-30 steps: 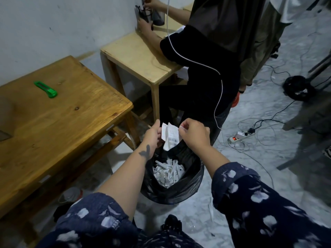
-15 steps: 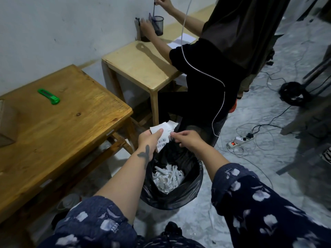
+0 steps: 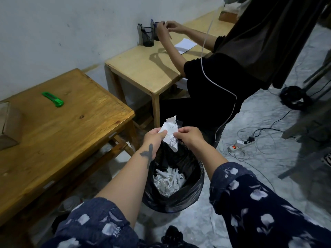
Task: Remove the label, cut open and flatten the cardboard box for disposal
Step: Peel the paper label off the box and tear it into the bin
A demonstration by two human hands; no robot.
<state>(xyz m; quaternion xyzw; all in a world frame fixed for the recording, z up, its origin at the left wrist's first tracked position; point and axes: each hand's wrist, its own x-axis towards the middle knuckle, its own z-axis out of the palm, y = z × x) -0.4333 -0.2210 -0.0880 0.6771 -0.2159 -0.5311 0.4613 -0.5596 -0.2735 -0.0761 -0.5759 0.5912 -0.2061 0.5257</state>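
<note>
- Two forearms in dark blue sleeves with a pale floral print reach forward over a black plastic bin bag [image 3: 186, 196] that stands open on the grey marbled floor.
- Inside the bag lies a heap of white paper scraps [image 3: 168, 181].
- Above the bag's mouth, the left hand [image 3: 153, 138] pinches the left side of a crumpled white paper label with printed barcodes [image 3: 171, 135], fingers curled onto it.
- The right hand [image 3: 188, 136] pinches the label's right side between thumb and fingertips; the paper stands up between the two hands, and its lower end hangs toward the bag.
- To the left, a brown varnished wooden desk [image 3: 59, 133] carries a brown cardboard box [image 3: 8, 122] at the frame's left edge, only partly in view.
- Further back on that desk lies a green plastic utility knife [image 3: 53, 99], well apart from the box.
- Beyond, another person in dark clothes sits at a pale wooden desk [image 3: 148, 68] against the wall, hands near two black mesh pen cups [image 3: 148, 38].
- On the floor at right, a white power strip with a red light [image 3: 238, 145] lies among tangled cables.
</note>
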